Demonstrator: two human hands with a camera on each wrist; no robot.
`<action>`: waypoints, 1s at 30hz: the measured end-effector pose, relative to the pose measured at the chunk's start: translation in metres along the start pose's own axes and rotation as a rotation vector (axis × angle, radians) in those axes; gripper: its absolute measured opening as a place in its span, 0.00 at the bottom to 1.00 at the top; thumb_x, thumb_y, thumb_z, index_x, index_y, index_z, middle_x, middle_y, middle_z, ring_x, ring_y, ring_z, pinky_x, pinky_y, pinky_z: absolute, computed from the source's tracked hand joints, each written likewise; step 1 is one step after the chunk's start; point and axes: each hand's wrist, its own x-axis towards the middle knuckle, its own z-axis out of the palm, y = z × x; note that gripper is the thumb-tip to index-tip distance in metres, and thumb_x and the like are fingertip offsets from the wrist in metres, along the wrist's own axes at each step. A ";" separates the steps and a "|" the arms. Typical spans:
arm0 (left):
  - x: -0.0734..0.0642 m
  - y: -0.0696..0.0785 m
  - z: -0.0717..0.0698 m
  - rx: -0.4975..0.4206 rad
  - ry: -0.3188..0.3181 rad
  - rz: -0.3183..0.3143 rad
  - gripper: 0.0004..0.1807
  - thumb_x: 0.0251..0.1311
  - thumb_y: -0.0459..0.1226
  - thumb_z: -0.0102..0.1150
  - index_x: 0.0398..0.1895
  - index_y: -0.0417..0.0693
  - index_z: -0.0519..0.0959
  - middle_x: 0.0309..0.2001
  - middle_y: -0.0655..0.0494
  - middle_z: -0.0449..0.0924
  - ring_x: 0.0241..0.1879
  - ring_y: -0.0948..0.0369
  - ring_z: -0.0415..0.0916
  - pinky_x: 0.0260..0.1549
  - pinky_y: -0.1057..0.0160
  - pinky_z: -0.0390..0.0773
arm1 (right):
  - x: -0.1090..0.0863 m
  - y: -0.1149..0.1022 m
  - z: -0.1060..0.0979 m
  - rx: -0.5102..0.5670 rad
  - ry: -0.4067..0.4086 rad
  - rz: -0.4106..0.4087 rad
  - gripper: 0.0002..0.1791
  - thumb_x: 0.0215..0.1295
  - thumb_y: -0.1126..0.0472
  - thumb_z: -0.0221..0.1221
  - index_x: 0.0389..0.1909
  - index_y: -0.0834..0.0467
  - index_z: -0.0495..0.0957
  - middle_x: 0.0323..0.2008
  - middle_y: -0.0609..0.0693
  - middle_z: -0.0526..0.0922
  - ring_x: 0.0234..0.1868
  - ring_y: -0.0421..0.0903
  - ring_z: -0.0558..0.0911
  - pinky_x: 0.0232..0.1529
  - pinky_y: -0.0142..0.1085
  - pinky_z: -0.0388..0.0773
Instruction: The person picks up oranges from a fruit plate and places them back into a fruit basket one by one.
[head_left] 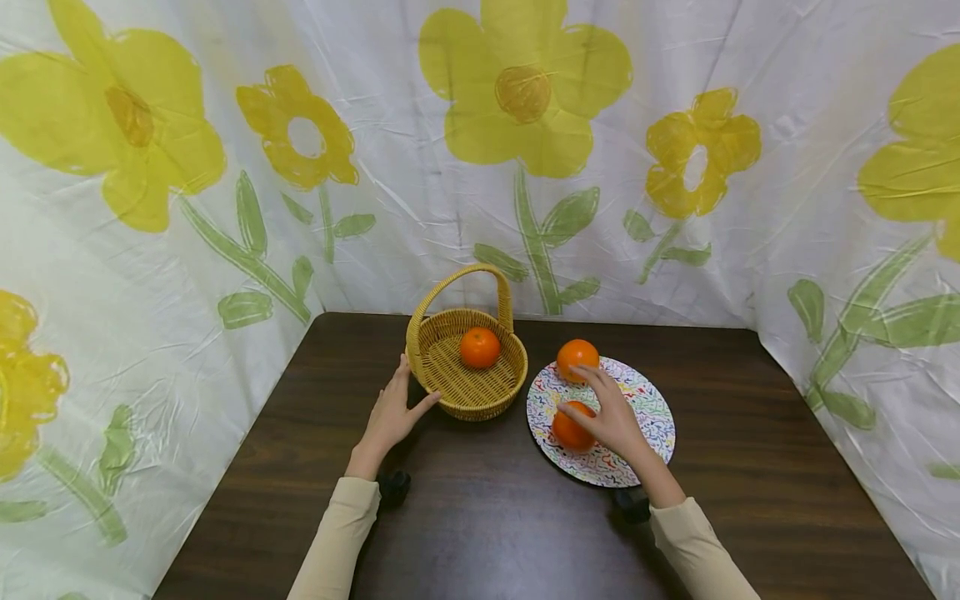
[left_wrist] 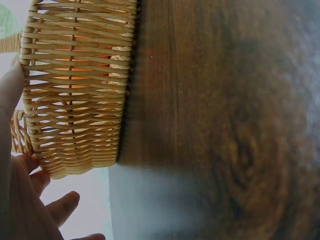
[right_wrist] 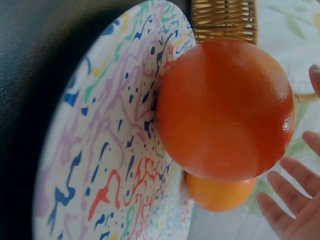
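A woven wicker basket (head_left: 476, 407) with a tall handle stands at the back of the table, holding one orange (head_left: 480, 347). My left hand (head_left: 388, 417) is at the basket's left side, thumb and fingers spread; in the left wrist view its thumb and a fingertip lie by the rim. To the right, a round plate (head_left: 651, 408) with multicoloured squiggles bears a far orange (head_left: 576, 357) and a near orange (head_left: 570, 431). Over the plate is my right hand (head_left: 617, 421), its fingers spread above the near orange. The right wrist view shows a gap between fingers and this orange (right_wrist: 225, 110).
The dark wooden table (head_left: 480, 517) runs back to a white curtain (head_left: 405, 250) printed with yellow flowers. Basket and plate stand side by side with a narrow strip of table between them.
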 end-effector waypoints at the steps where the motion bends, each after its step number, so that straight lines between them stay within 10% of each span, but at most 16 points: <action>1: 0.000 0.000 0.000 0.001 -0.001 0.000 0.48 0.57 0.66 0.45 0.73 0.65 0.34 0.74 0.56 0.31 0.72 0.48 0.42 0.63 0.35 0.46 | -0.001 0.000 0.000 -0.001 -0.001 -0.005 0.37 0.53 0.43 0.64 0.63 0.54 0.68 0.62 0.54 0.67 0.63 0.57 0.65 0.56 0.59 0.66; 30: 0.000 -0.001 0.001 0.003 0.009 0.005 0.49 0.57 0.66 0.45 0.72 0.66 0.31 0.74 0.55 0.32 0.71 0.48 0.42 0.64 0.36 0.46 | -0.025 0.008 0.011 0.002 -0.032 -0.003 0.37 0.51 0.44 0.66 0.61 0.55 0.70 0.60 0.53 0.70 0.57 0.55 0.70 0.49 0.55 0.73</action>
